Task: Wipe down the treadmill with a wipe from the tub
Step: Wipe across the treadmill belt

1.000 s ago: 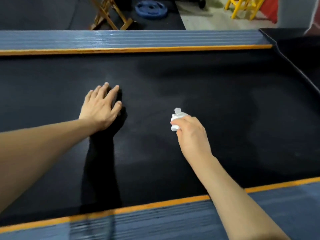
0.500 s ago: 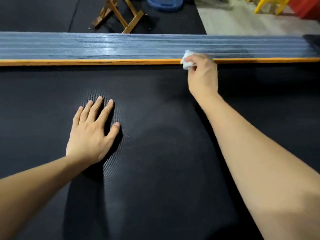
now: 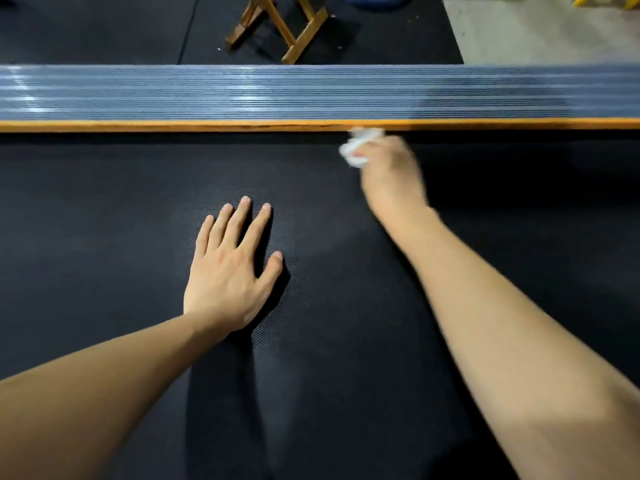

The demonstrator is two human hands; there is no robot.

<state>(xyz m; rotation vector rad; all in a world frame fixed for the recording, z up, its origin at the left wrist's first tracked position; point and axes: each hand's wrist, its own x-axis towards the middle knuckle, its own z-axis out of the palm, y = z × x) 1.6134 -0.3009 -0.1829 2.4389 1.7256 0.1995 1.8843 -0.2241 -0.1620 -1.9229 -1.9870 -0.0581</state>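
A view from the person's head looks down across a treadmill, whose wide black textured belt (image 3: 138,209) fills most of the scene. Along the belt's far edge runs a thin orange strip (image 3: 173,125), and beyond that a ribbed blue-grey side rail (image 3: 207,95) stretches from one side of the view to the other. The left hand (image 3: 230,268) lies flat on the belt near the middle, palm down, fingers straight and slightly spread, holding nothing. The right hand (image 3: 391,174) reaches further forward, its bare forearm crossing the belt from the lower right; this hand is blurred, with its fingers curled around a crumpled white wipe (image 3: 358,148). The wipe sits bunched at the fingertips, at the far edge of the belt and touching or just beside the orange strip; the blur makes it hard to tell which. The tub of wipes does not appear anywhere in view. Past the treadmill lies dark floor matting (image 3: 104,26), on which stand the crossed wooden legs of a folding stand (image 3: 277,26). A blue round object (image 3: 372,0) is partly visible at the top edge, and a paler bare floor (image 3: 519,32) shows at the upper right.
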